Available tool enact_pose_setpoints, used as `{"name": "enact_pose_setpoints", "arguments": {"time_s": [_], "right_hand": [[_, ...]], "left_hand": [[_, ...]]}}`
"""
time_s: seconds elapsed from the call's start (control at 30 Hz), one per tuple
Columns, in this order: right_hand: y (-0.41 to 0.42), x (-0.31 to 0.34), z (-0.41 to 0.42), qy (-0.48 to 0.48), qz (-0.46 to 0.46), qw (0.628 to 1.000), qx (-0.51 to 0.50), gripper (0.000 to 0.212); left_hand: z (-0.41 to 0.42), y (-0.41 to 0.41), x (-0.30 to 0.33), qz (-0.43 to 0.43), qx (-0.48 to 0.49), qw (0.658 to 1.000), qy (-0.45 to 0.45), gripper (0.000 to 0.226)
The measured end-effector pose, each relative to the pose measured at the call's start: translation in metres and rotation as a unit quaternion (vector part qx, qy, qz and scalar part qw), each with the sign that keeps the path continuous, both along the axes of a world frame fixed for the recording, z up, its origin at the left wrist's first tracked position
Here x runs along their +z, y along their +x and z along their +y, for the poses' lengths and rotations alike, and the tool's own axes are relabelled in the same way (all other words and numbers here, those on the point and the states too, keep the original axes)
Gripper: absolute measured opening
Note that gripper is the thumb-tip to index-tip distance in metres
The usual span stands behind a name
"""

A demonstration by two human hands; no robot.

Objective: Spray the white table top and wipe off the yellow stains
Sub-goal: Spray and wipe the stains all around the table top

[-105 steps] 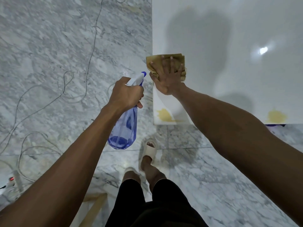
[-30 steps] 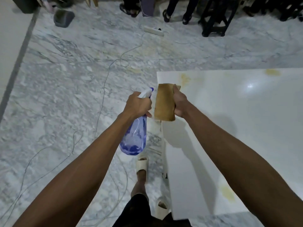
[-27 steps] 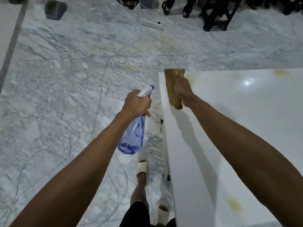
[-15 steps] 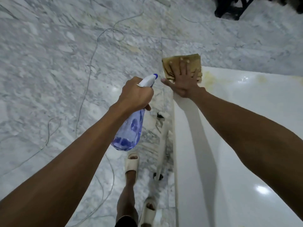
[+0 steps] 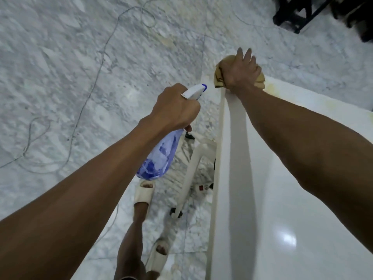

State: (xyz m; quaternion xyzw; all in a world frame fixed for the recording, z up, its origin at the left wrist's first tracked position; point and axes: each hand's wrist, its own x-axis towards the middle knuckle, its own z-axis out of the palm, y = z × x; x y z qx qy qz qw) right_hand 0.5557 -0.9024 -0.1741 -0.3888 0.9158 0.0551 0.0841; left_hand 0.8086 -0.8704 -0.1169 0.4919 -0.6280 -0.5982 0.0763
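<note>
The white table top point(image 5: 292, 199) fills the right side of the view. At its far left corner my right hand point(image 5: 241, 72) presses flat on a tan cloth point(image 5: 219, 77), fingers reaching past the table's edge; most of the cloth is hidden under the hand. A faint yellow stain point(image 5: 272, 87) smears the surface just right of the cloth, and a paler yellow trace point(image 5: 331, 103) lies farther right. My left hand point(image 5: 175, 108) grips the neck of a blue spray bottle point(image 5: 159, 158) with a white nozzle, held over the floor left of the table.
The grey marble floor point(image 5: 80, 57) carries thin cables point(image 5: 96, 77) looping on the left. White table legs point(image 5: 191, 168) with castors stand below the table's left edge, by my sandalled feet point(image 5: 144, 193). Dark furniture legs point(image 5: 302, 13) stand at the top right.
My right hand carried the cloth from mid-air onto the far left corner and now pushes it out over the edge. The view has tilted further down. The bottle hand stays beside the table.
</note>
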Motion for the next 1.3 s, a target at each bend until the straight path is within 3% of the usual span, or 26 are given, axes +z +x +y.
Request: {"name": "enact_pose_setpoints", "arguments": {"time_s": [0.17,0.83,0.93,1.03,1.17,1.3], "right_hand": [[0.006,-0.002,0.006,-0.009,-0.001,1.000,0.006,0.084],[0.030,-0.005,0.030,-0.040,-0.011,0.998,0.037,0.078],[0.031,-0.001,0.034,-0.019,-0.043,0.998,0.041,0.099],[0.028,0.004,0.042,0.034,-0.052,0.993,0.096,0.123],[0.035,-0.001,0.045,0.003,-0.037,0.995,0.090,0.092],[0.041,-0.004,0.046,-0.016,-0.028,0.996,0.084,0.081]], "left_hand": [[0.021,0.007,-0.010,0.017,0.005,0.999,0.033,0.053],[0.045,0.036,-0.003,0.023,0.033,0.999,0.008,0.052],[0.055,0.040,-0.001,0.014,0.033,0.999,0.003,0.041],[0.062,0.041,-0.001,0.013,0.034,0.999,0.011,0.048],[0.065,0.035,0.003,0.011,0.026,0.999,0.020,0.051],[0.059,0.031,0.004,0.012,0.041,0.999,0.018,0.045]]}}
